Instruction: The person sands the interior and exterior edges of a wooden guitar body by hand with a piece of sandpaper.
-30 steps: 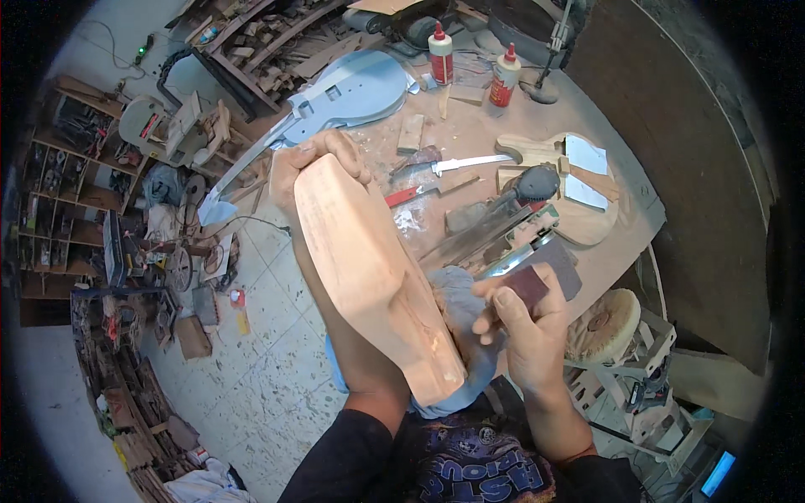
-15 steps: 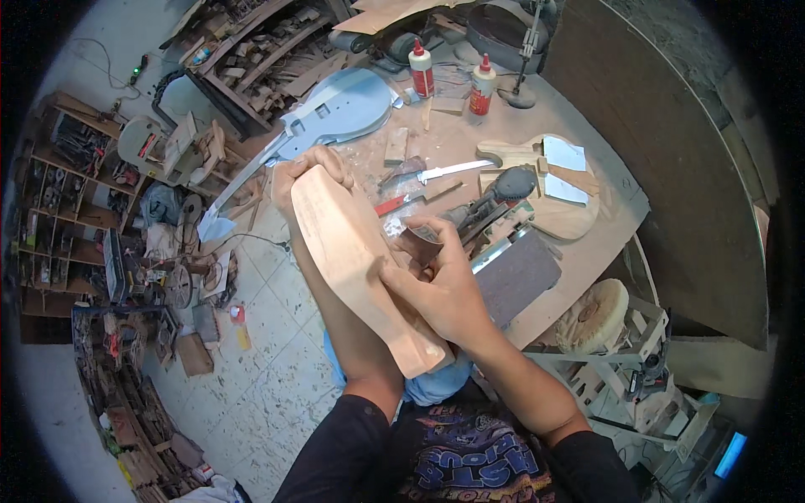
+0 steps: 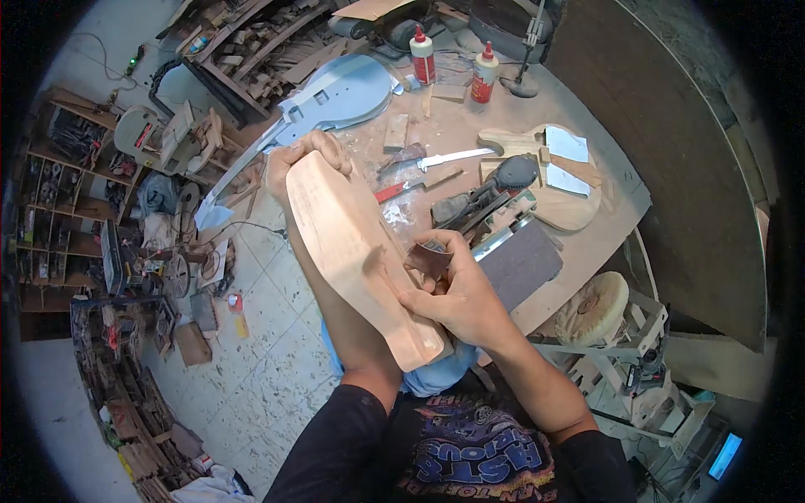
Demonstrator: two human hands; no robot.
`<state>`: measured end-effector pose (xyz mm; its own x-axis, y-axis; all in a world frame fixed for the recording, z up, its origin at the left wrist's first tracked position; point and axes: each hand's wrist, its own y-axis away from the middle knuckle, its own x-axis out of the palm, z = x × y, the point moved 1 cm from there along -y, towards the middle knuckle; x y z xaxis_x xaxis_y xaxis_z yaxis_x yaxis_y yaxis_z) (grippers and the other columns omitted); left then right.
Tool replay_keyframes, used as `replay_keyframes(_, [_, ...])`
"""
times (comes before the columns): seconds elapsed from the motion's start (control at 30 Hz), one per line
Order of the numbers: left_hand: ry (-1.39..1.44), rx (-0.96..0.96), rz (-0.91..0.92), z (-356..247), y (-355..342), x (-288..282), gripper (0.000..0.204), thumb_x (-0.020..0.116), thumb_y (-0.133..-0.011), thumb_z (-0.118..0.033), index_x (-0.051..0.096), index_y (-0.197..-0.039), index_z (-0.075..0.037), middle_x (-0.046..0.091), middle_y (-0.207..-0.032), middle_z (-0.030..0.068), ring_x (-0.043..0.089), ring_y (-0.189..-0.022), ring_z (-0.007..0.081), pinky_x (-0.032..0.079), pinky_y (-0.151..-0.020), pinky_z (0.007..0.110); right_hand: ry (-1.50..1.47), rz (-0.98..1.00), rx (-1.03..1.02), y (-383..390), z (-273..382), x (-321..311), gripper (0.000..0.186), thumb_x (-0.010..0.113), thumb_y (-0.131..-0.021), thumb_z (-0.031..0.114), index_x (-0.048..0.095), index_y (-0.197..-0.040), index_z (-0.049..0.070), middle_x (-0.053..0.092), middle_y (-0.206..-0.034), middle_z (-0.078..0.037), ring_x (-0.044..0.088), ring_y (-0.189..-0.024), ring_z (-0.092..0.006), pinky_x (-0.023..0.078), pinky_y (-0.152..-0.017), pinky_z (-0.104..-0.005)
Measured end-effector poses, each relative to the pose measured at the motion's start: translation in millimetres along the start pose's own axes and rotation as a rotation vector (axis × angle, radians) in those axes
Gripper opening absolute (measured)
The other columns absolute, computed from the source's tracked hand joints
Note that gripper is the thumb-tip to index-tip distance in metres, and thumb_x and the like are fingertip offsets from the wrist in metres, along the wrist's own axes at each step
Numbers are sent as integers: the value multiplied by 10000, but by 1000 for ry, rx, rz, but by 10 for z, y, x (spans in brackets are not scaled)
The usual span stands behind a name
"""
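A pale wooden guitar body (image 3: pixel 335 239) stands tilted on edge in front of me, its curved side turned up toward me. My left hand (image 3: pixel 312 152) is wrapped round its far end. At the waist on its right, my right hand (image 3: pixel 459 289) pinches a curled piece of brown sandpaper (image 3: pixel 430 260), with the thumb close against the wood. Some of the right fingers are hidden behind the sandpaper. Beneath the near end of the body lies blue cloth (image 3: pixel 436 379).
The workbench (image 3: pixel 616 189) carries a light-blue guitar (image 3: pixel 352 92), two glue bottles (image 3: pixel 423 54), a white blade (image 3: pixel 457 158), a red-handled tool (image 3: pixel 398 191), a power sander (image 3: pixel 507 178) and another wooden guitar body (image 3: pixel 570 214). A brown panel (image 3: pixel 671 151) rises along the right.
My right hand has shifted slightly down and right along the body's side, showing more of the sandpaper. The left hand keeps its hold, and the body has tilted a little.
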<state>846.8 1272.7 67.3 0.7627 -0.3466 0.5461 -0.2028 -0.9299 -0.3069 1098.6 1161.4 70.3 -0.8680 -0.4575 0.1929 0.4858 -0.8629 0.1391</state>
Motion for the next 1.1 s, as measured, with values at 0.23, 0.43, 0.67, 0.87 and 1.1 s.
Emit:
replay_keyframes(0.23, [-2, 17, -77, 2, 13, 74, 446, 378, -819, -355, 566, -744, 43, 569, -717, 146, 545, -691, 274, 441, -719, 377, 38, 87, 77, 32, -6, -74, 667, 744, -737, 28, 378, -1294, 47, 565, -1044, -58, 405, -712, -38, 378, -619, -185])
replay_keyframes(0.43, [-49, -17, -34, -34, 21, 59, 451, 378, -818, -358, 568, -754, 46, 576, -725, 149, 553, -708, 280, 443, -712, 379, -70, 30, 6, -51, -9, -2, 657, 758, -732, 28, 390, -1275, 61, 567, -1042, -64, 442, -736, -42, 389, -633, -186])
replay_keyframes(0.67, [41, 17, -47, 12, 22, 65, 457, 366, -833, -363, 575, -778, 40, 579, -746, 148, 547, -728, 275, 437, -729, 379, -129, -124, -134, -171, -69, 145, 610, 783, -753, 132, 437, -1247, 45, 563, -1080, -98, 547, -978, -140, 470, -838, -274])
replay_keyframes(0.87, [19, 6, -7, -24, 25, 61, 451, 354, -847, -362, 583, -803, 24, 585, -776, 145, 535, -763, 264, 423, -755, 372, -125, -141, -162, -249, -22, 213, 581, 750, -767, 47, 417, -1242, 49, 575, -1035, -82, 559, -916, -115, 453, -792, -247])
replay_keyframes(1.1, [-17, -16, 123, -49, 26, 111, 446, 339, -864, -360, 591, -832, 7, 591, -810, 143, 521, -803, 252, 406, -785, 363, -217, -133, -127, -265, -7, 238, 505, 723, -793, 36, 447, -1216, 48, 582, -1015, -78, 561, -936, -110, 462, -803, -234])
